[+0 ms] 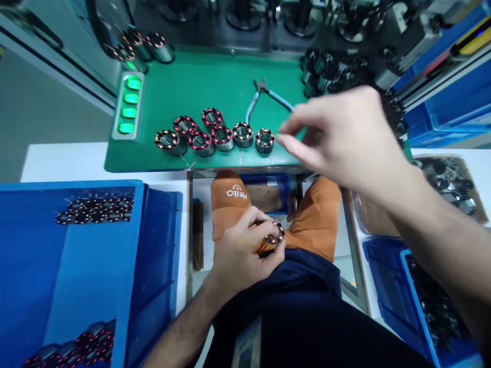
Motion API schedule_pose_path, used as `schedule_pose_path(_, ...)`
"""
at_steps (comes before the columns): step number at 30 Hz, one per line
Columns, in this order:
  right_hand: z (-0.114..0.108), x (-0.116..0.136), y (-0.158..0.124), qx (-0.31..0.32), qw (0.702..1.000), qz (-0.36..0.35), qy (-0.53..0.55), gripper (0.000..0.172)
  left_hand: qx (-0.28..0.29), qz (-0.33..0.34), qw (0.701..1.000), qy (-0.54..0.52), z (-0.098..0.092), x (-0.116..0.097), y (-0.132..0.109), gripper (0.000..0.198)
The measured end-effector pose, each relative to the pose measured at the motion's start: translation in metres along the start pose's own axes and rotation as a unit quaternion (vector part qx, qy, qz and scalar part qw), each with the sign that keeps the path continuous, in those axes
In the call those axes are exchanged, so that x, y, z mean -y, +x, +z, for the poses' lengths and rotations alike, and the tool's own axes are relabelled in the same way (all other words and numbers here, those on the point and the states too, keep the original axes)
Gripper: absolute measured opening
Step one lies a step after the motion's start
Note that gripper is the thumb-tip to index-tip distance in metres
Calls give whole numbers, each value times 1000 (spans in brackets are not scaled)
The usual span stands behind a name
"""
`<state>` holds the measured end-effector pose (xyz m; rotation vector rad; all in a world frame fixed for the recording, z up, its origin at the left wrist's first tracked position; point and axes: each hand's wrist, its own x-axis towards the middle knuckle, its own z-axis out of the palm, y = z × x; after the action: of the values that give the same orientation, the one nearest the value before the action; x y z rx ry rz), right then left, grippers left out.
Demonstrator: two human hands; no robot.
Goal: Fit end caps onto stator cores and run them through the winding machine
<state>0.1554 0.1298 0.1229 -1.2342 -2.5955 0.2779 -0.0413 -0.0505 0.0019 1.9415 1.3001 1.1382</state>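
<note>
Down over my lap, my left hand (249, 245) grips a wound motor stator (276, 233), a small ring core with copper coils round its rim. My right hand (337, 133), slightly blurred, is raised over the front right of the green work surface (192, 76). Its thumb and forefinger come together in a pinch, and whatever may be between them is too small to make out. Just left of those fingertips stands a copper-wound stator (265, 140). Several more stators (222, 138), some with red coils, are grouped upright to its left. Pliers (263, 87) with blue handles lie spread behind them.
Green lit buttons (128, 105) sit at the left. Dark cores (330, 69) crowd the back right, below machine spindles (243, 15). A blue bin (140, 230) at left holds stators in rows; another blue bin (406, 286) with black parts stands lower right.
</note>
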Motion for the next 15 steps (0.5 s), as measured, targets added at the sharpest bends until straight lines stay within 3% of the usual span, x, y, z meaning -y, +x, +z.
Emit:
schedule_pose_path(2, 21, -9, 53, -27, 998, 34, -42, 21, -15, 2, 1000, 10, 1, -1, -5, 11)
schedule_pose_path(4, 42, -26, 93, -59, 991, 99, -66, 43, -37, 2, 999, 21, -4, -1, -11, 13)
schedule_pose_path(8, 68, -57, 124, -60, 991, 103, -57, 71, -83, -4, 996, 27, -25, 3, -24, 15)
schedule_pose_path(11, 67, -67, 124, -69, 993, 87, -34, 59, -133, -35, 990, 33, -37, 8, -31, 14)
schedule_pose_path(15, 37, -61, 104, -100, 995, 21, 2, 25, -203, -75, 975, 43, -45, 14, -34, 15)
